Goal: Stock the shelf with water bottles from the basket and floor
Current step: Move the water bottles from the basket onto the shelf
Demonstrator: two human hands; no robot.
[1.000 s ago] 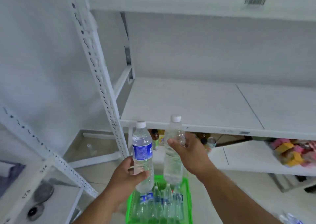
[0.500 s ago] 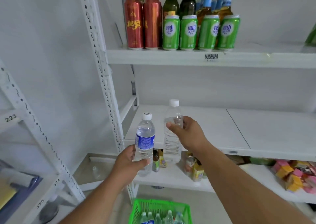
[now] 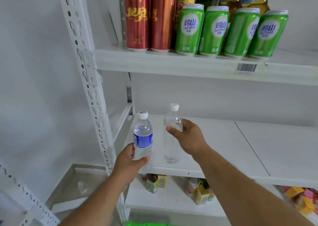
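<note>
White shelf (image 3: 223, 144), left hand (image 3: 128, 160) fingers gripping labelled bottle (image 3: 143, 136), right hand (image 3: 187, 138) fingers gripping clear bottle (image 3: 172, 150)

Blue-labelled bottle (image 3: 143, 138) and clear unlabelled bottle (image 3: 172, 136), both upright, white-capped, over the white shelf (image 3: 223, 150).

Red cans (image 3: 148, 17) & green cans (image 3: 230, 32) up top.

Both water bottles (image 3: 142, 139) (image 3: 172, 139) are clear, glossy plastic with matt white caps. The shelf (image 3: 215, 139) looks like smooth, matt white-painted metal; the red cans (image 3: 137, 17) and green cans (image 3: 189, 31) above are shiny metal
</note>
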